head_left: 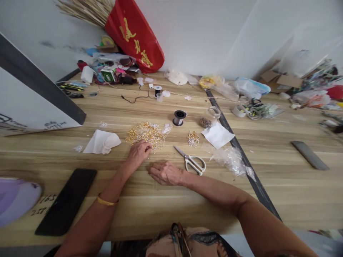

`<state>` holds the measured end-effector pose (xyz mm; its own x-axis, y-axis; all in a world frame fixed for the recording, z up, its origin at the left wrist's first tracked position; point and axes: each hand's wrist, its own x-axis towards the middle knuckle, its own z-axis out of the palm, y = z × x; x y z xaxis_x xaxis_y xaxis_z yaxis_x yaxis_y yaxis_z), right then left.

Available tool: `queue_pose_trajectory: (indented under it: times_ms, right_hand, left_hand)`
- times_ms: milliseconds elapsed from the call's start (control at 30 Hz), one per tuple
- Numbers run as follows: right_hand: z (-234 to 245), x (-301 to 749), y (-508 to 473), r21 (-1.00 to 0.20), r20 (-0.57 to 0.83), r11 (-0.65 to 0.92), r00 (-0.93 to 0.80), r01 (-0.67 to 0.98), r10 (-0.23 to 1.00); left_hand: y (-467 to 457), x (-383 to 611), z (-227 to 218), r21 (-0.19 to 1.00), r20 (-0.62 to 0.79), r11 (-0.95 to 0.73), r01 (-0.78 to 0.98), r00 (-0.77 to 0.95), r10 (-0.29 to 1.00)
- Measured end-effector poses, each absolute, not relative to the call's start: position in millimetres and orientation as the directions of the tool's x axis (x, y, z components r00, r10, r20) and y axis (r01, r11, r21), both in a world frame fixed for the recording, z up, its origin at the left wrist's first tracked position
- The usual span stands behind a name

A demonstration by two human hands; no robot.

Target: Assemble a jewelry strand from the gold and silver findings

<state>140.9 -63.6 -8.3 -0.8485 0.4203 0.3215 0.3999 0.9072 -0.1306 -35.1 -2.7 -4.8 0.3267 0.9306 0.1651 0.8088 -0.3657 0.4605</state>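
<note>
My left hand rests at the near edge of a pile of gold and clear beads, its fingers curled and the fingertips pressed together. Close to its right, my right hand lies low over the table with the fingers bent inward. What either hand pinches is too small or hidden to make out. White-handled scissors lie partly open just beyond my right hand, blades pointing up and left. A smaller heap of gold and clear beaded pieces sits past the scissors. Behind it stands a spool of thin wire.
White paper and a black phone lie at left. At right are a white sheet, a tipped jar with dark beads, clear plastic bags and a grey bar. A red bag leans on the wall.
</note>
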Motion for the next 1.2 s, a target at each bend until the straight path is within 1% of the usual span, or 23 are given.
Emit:
queue_pose_trajectory:
  times_ms: [167, 333, 433, 500, 633, 767, 933, 1067, 1200]
  right_hand:
    - [-10.8, 141.6, -62.4, -0.108, 0.368, 0.916, -0.84, 0.387, 0.399]
    - [-11.7, 142.3, -62.8, -0.112, 0.359, 0.915, -0.843, 0.387, 0.4]
    - [-10.7, 142.9, -63.6, -0.133, 0.344, 0.912, -0.844, 0.389, 0.411]
    - [-10.5, 143.2, -64.1, -0.138, 0.339, 0.908, -0.842, 0.396, 0.419]
    - [-11.7, 143.6, -65.0, -0.133, 0.345, 0.908, -0.84, 0.398, 0.419]
    - [-13.3, 142.9, -65.8, -0.149, 0.35, 0.903, -0.832, 0.403, 0.43]
    - [-15.1, 142.1, -66.3, -0.166, 0.344, 0.894, -0.825, 0.416, 0.448]
    - [-15.7, 142.3, -66.5, -0.168, 0.335, 0.888, -0.822, 0.428, 0.46]
    - [-16.1, 142.4, -66.3, -0.169, 0.344, 0.892, -0.823, 0.419, 0.451]
  left_hand:
    - [-3.6, -33.9, -3.2, 0.465, 0.163, -0.381, 0.799, 0.345, 0.924]
    - [-3.2, -33.9, -2.0, 0.482, 0.184, -0.388, 0.785, 0.343, 0.921]
    - [-1.6, -34.6, 0.0, 0.546, 0.23, -0.383, 0.745, 0.306, 0.924]
    - [-0.6, -35.0, 1.1, 0.615, 0.252, -0.369, 0.697, 0.27, 0.929]
    - [0.0, -35.8, 1.9, 0.773, 0.194, -0.27, 0.574, 0.191, 0.962]
    - [0.3, -37.3, 1.5, 0.879, 0.135, -0.186, 0.439, 0.146, 0.98]
    - [2.7, -39.7, -3.2, 0.932, 0.09, -0.129, 0.337, 0.129, 0.988]
    - [4.3, -40.8, -5.6, 0.951, 0.051, -0.087, 0.295, 0.128, 0.991]
    - [3.9, -39.5, -3.3, 0.955, 0.049, -0.087, 0.282, 0.142, 0.989]
